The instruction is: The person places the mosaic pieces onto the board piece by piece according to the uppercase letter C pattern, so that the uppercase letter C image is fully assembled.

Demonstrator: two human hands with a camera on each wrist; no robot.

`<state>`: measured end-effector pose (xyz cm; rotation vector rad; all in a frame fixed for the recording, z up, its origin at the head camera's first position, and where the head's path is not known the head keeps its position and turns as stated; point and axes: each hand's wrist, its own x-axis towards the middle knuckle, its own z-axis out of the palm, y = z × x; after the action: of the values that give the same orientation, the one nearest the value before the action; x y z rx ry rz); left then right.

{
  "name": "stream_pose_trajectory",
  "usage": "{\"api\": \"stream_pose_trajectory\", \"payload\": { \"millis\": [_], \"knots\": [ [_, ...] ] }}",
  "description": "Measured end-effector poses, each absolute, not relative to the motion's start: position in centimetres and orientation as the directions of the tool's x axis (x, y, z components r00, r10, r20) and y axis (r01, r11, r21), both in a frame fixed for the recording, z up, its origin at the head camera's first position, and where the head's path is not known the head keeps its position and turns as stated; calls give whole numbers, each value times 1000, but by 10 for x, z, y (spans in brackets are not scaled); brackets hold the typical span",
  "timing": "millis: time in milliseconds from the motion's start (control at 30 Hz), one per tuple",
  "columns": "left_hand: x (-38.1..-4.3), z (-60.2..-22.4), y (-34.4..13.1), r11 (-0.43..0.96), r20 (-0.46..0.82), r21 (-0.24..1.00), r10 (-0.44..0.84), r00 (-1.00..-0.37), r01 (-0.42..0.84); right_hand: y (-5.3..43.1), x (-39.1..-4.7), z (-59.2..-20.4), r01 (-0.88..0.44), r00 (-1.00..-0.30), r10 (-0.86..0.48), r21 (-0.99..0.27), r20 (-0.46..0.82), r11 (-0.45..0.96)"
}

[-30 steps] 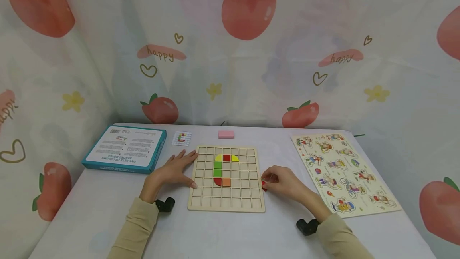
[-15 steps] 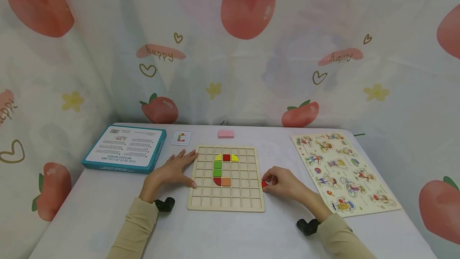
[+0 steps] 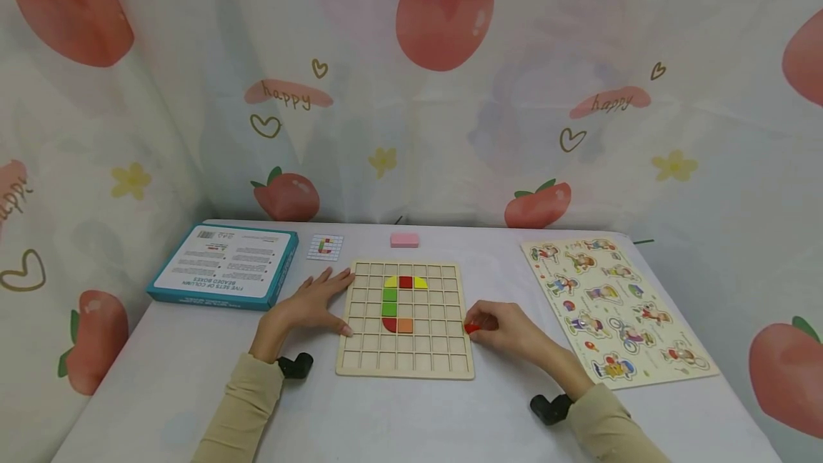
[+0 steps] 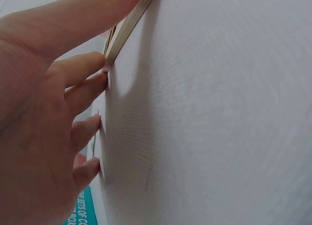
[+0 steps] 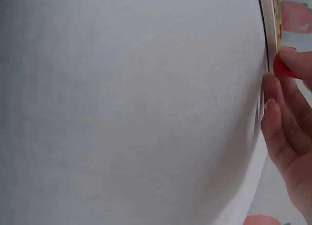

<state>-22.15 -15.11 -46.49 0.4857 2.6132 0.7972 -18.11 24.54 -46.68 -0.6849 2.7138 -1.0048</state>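
A wooden grid board [image 3: 437, 359] lies in the middle of the white table. Set in its cells are yellow rounded tiles [image 3: 420, 283], red tiles [image 3: 406, 282], green tiles [image 3: 389, 302] and an orange tile [image 3: 404, 325], forming a C-like shape. My left hand [image 3: 315, 304] rests at the board's left edge with fingers spread, thumb and index touching the rim; the left wrist view shows fingertips down on the cloth. Thumb and fingers of my right hand [image 3: 504, 326] pinch a small red tile [image 5: 282, 66] right at the board's right edge. Its full outline is partly hidden by the fingers.
A teal-edged box [image 3: 221, 266] lies at the left, with a small pattern card [image 3: 325, 248] beside it. Behind the board sits a pink block [image 3: 404, 240]. A picture puzzle board [image 3: 617, 313] with several figures lies at the right.
My right hand has shifted slightly left toward the board, and the red tile in its fingers has turned and shows differently. The left hand and board stay put.
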Motion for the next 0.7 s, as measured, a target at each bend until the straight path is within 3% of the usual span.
{"api": "stream_pose_trajectory", "payload": {
  "millis": [200, 700],
  "knots": [
    [-222, -466, -152, 780, -238, 586, 425, -873, 219, 241, -181, -467, -388, -880, -471, -669, 63, 634],
    [-222, -470, -153, 779, -231, 588, 419, -878, 217, 203, -192, -466, -352, -863, -505, -751, 28, 559]
  ]
}}
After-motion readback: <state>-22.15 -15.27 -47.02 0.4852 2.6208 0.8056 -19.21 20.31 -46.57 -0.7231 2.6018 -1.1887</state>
